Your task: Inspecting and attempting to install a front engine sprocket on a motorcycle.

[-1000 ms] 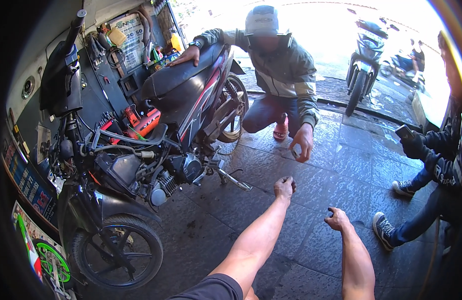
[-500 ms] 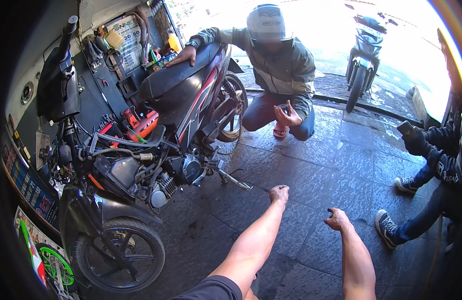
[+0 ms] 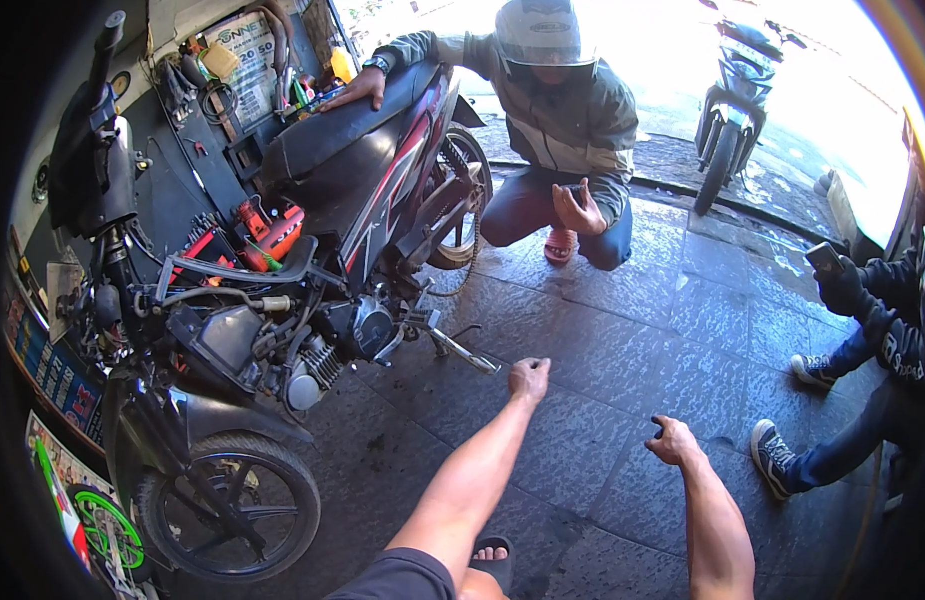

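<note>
Both my arms reach forward above the dark tiled floor, apart from each other. My left hand (image 3: 529, 380) is closed with its back toward me, and whatever is in its fingers, if anything, is hidden. Nearest to it is the foot peg (image 3: 472, 357) of a partly stripped motorcycle (image 3: 347, 240), with a gap between them. My right hand (image 3: 673, 441) has its fingers curled in, thumb side to the left. A small dark patch shows at its fingertips, too small to name. The motorcycle's engine (image 3: 312, 375) lies bare.
A helmeted person (image 3: 562, 130) squats behind the motorcycle, one hand on its seat (image 3: 347, 125), the other raised. Another person (image 3: 882, 320) at right holds a phone (image 3: 823, 258). A parked scooter (image 3: 732, 110) stands outside. Tools hang on the left wall. My sandalled foot (image 3: 492, 560) shows below.
My left hand has moved left and slightly up, closer to the motorcycle. My right hand has stayed nearly in place. The view has shifted a little, and my foot has come into sight.
</note>
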The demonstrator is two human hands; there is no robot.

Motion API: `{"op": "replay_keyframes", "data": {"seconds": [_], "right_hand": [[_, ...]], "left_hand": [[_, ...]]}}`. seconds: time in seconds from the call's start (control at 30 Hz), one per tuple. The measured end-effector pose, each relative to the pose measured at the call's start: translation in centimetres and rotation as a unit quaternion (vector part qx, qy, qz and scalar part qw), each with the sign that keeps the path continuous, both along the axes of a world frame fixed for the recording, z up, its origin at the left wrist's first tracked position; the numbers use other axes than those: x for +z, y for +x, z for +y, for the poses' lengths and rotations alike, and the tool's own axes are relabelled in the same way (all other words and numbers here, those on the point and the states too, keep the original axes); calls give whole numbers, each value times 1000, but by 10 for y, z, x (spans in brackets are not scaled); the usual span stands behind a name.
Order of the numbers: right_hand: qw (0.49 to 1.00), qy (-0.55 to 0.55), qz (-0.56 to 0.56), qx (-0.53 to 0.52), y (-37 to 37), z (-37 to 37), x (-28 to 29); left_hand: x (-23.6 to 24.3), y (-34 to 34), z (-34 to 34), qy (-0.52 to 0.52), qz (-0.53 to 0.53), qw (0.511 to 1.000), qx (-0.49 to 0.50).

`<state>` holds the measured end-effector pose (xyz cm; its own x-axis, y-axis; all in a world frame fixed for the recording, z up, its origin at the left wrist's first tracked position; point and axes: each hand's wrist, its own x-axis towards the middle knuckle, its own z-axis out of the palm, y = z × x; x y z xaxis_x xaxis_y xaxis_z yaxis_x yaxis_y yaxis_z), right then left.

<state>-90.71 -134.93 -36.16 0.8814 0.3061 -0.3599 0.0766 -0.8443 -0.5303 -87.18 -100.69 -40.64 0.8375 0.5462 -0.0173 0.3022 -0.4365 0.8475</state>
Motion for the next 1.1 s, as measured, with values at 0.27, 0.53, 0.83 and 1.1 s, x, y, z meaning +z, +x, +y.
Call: {"op": "replay_keyframes", "data": {"seconds": [0.27, 0.53, 0.83, 1.1], "right_hand": [[980, 114, 77, -141, -11, 71, 7], [943, 255, -48, 209, 17, 347, 127], [922, 371, 10, 113, 64, 541, 141], [800, 535, 269, -39, 101, 594, 95]], "left_hand": [[-80, -166, 45, -4, 1, 999, 36], [-115, -261, 131, -100, 110, 982, 113], [-44, -267, 211, -235, 1, 950, 204], [-22, -320, 196, -309, -35, 906, 288]]}}
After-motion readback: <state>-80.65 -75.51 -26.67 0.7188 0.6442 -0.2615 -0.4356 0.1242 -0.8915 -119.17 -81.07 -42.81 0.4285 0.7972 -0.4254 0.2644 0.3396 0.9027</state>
